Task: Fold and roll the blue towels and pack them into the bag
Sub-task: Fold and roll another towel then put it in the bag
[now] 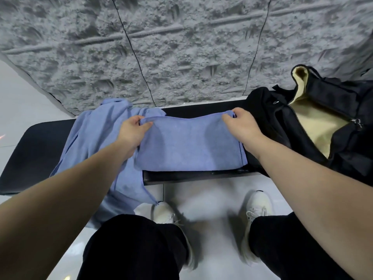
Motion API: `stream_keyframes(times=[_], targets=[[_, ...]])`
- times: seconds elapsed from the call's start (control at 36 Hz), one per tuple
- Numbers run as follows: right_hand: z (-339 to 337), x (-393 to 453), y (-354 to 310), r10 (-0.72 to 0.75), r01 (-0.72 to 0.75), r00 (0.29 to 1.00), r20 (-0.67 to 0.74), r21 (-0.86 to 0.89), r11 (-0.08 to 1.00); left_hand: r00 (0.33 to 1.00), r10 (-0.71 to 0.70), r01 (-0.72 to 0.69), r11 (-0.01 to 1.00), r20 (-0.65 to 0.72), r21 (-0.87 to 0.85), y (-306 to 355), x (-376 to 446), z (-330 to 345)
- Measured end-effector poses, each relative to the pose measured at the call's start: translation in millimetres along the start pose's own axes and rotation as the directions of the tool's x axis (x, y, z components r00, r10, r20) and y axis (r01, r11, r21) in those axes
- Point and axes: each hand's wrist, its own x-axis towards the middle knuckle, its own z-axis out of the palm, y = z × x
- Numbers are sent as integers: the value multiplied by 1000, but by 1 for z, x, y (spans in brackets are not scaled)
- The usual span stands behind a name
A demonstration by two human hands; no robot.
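Lying over the bench (38, 138) left of centre, an unfolded blue towel (96, 136) drapes past the front edge toward the floor. The left hand (132, 134) pinches the far left corner of the folded blue towel (187, 146), which rests flat at the bench centre, reaching the front edge. The right hand (241, 124) pinches its far right corner. The black bag (327, 118) sits unzipped at the right end, touching the towel.

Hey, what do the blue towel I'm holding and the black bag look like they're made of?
Blue towel: looks like soft, matte microfibre or fine terry, going by its short even nap and limp drape; exact fibre unclear. Black bag: seems woven synthetic, perhaps nylon, with a faint sheen, metal-looking zipper pulls and a pale tan fabric lining.
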Motion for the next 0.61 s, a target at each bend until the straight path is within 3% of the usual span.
stream_keyframes(times=[0.28,0.42,0.5,0.56,0.61], targets=[[-2,1,2,-29,32,999,36,-89,996,997,30,-25,997,-64,67,-1,1,9],[-2,-1,4,-39,42,999,32,-100,994,950,253,-206,947,-180,246,24,-22,31],[1,-2,3,-58,60,998,28,-101,993,985,167,-167,986,-38,-12,48,-48,64],[3,-2,1,-75,78,996,39,-92,993,985,0,33,982,172,-188,62,-66,86],[5,-5,-1,-90,94,995,54,-77,993,935,-135,242,919,328,-311,71,-80,105]])
